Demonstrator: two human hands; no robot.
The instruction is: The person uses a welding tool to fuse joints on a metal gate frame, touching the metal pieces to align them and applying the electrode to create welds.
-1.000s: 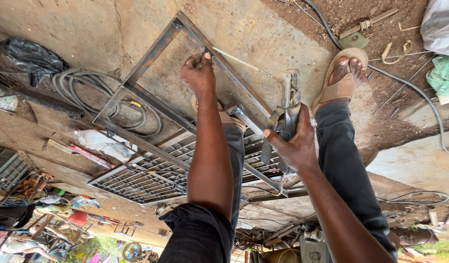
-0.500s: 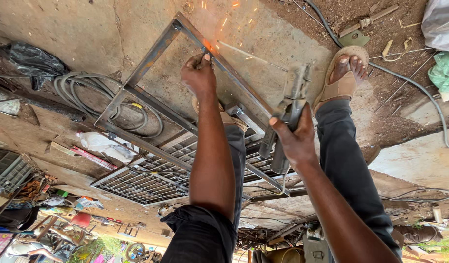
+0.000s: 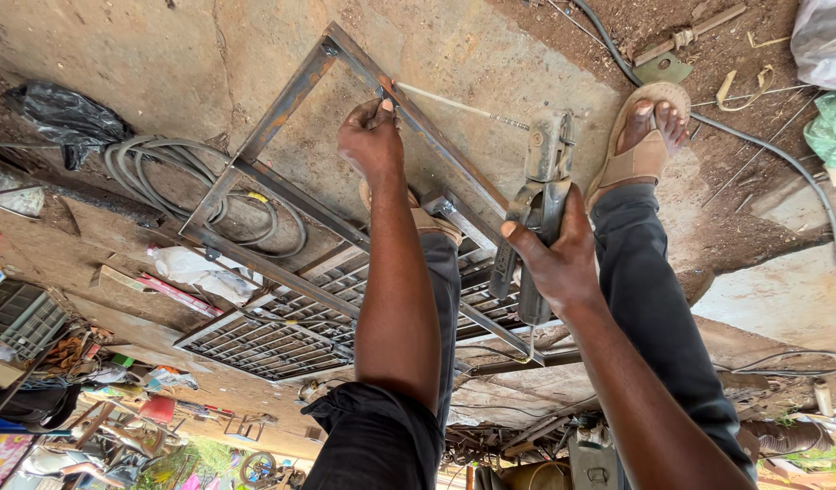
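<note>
My left hand (image 3: pixel 371 136) pinches the steel frame (image 3: pixel 345 227) at its rail; my right hand (image 3: pixel 549 263) grips the electrode holder (image 3: pixel 540 195), rod (image 3: pixel 454 106) touching the joint, bead unfinished.

A single head-worn camera looks down, close over the person's own arms and legs. The picture comes out inverted: the concrete ground (image 3: pixel 164 54) fills the top, and the distant yard lies along the bottom.
</note>
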